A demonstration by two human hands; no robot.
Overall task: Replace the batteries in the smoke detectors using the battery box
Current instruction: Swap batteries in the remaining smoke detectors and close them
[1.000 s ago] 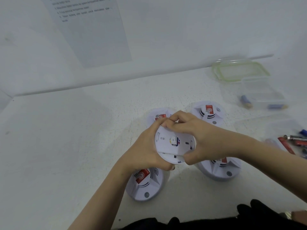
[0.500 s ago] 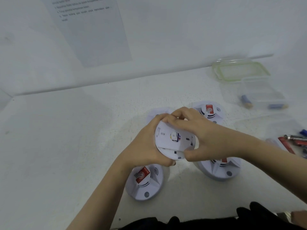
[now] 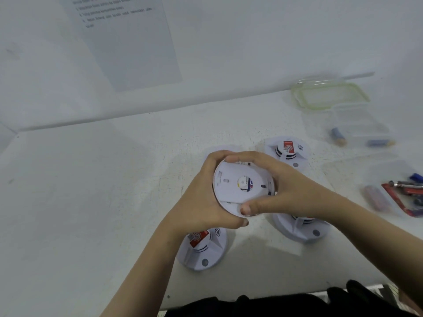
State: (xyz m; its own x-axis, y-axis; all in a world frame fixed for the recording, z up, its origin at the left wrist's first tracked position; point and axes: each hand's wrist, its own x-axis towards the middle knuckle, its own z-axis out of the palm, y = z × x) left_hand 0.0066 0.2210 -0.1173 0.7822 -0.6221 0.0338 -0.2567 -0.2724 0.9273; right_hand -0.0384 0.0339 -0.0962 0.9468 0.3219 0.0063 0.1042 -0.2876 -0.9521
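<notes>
A white round smoke detector (image 3: 238, 188) is held above the table with its back plate facing me. My left hand (image 3: 201, 202) grips its left rim and underside. My right hand (image 3: 281, 191) grips its right rim, thumb on the near edge and fingers over the far edge. Three more detectors stand on the table: one near left (image 3: 201, 248), one near right (image 3: 302, 229), one farther back (image 3: 288, 152). The clear battery box (image 3: 364, 131) at the right holds two blue batteries (image 3: 338, 136).
The box's green-rimmed lid (image 3: 329, 94) lies behind it by the wall. Loose batteries (image 3: 377, 200) and red packaging (image 3: 402, 197) lie at the far right edge. A printed sheet (image 3: 123, 40) hangs on the wall. Dark clothing (image 3: 274, 305) lines the table's near edge.
Both hands stay on the detector; the right thumb has slid along the near rim and the back plate looks slightly turned. The detector sits a little higher in view.
</notes>
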